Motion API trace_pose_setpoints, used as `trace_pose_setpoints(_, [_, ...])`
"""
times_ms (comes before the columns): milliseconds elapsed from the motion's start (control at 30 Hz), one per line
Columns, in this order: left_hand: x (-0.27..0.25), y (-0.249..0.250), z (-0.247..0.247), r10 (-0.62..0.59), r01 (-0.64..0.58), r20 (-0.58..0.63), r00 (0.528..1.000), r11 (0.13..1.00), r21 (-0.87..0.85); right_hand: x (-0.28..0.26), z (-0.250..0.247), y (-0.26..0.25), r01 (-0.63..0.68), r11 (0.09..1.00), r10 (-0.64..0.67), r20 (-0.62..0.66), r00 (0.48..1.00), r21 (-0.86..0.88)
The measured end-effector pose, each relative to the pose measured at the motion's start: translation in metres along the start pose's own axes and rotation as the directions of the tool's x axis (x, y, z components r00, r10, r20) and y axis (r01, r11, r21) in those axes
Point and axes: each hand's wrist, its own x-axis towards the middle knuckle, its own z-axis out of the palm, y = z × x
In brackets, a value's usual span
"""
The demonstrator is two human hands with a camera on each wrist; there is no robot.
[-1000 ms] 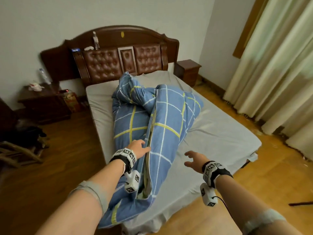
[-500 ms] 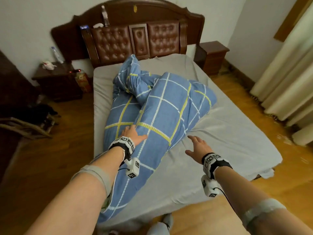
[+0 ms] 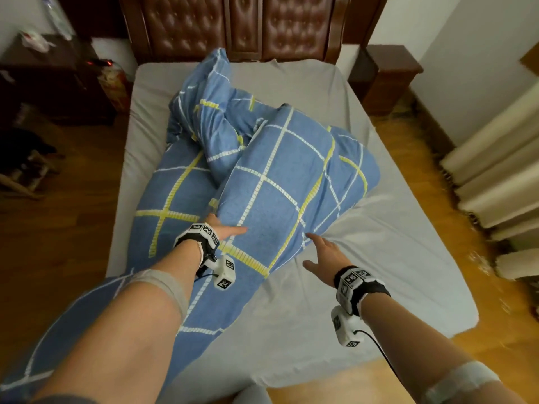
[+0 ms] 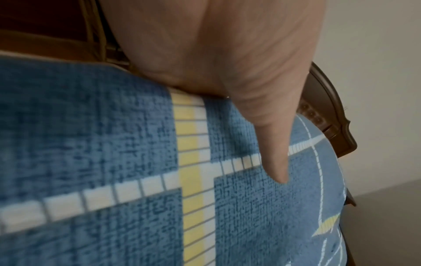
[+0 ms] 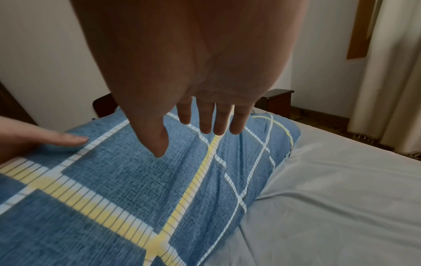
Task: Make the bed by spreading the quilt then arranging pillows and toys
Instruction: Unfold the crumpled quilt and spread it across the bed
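The blue quilt (image 3: 280,182) with white and yellow grid lines lies bunched and folded along the left and middle of the bed, one end hanging over the foot. My left hand (image 3: 224,228) rests on it at a raised fold. Its thumb (image 4: 273,153) lies straight on the fabric and its fingers are hidden behind the fold. My right hand (image 3: 322,252) hovers just above the quilt's right edge (image 5: 227,162), palm down. Its fingers (image 5: 205,118) are straight and spread and hold nothing.
The grey sheet (image 3: 379,258) is bare on the right half of the bed. A padded brown headboard (image 3: 294,24) stands at the far end, with nightstands to the left (image 3: 52,77) and right (image 3: 390,74). Curtains (image 3: 495,170) hang on the right. Wooden floor (image 3: 58,228) surrounds the bed.
The view has moved in over the bed. Both hands have reached farther up: the left from lying flat on the quilt to the fold, the right from over the sheet to the quilt's edge.
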Motion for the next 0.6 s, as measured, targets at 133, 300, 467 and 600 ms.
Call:
trace_pose_setpoints(133, [0.01,0.013,0.002,-0.068,0.082,-0.079,0.995,0.979,0.188,0.022,-0.03,0.017,0.027,0.999,-0.027,-0.02,0.999,-0.044])
trace_pose_setpoints(300, [0.012,0.029,0.014,-0.015,-0.003,-0.081,0.997,0.975,-0.221,0.041,-0.054,0.041,0.062,0.997,-0.062,0.013,0.998,-0.036])
trace_pose_setpoints(467, [-0.054,0.069,0.044,0.185,-0.192,-0.127,0.974,0.981,-0.041,0.066,-0.08,0.026,0.325,0.942,-0.321,0.056,0.945,-0.087])
trace_pose_setpoints(600, [-0.128,0.099,0.078,0.204,-0.193,-0.181,0.962,0.978,0.078,0.084,-0.106,-0.005,0.635,0.701,-0.646,0.09,0.758,-0.325])
